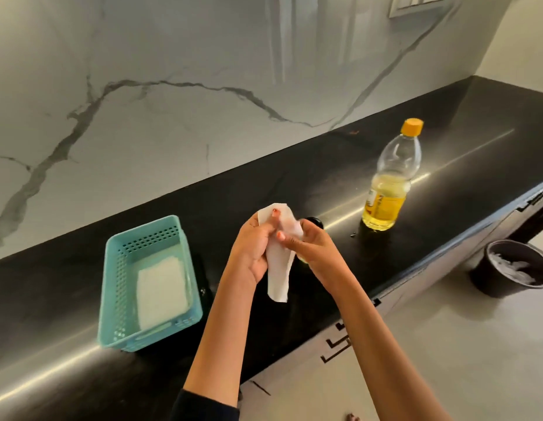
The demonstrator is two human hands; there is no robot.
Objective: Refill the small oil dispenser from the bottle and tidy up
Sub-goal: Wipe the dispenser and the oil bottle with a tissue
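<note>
Paper napkin [278,281] gripped in left hand [252,253] and right hand [317,247].
Oil should be wiped off fully before the capped bottle [388,189] is put away.

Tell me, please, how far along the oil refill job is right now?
Pouring looks done: the oil bottle stands capped on the counter. In hand: the left hand and right hand grip a white tissue beside a black-capped item, likely the dispenser, mostly hidden. Left: probably dropping the tissue in the floor bin and putting things away.
</note>
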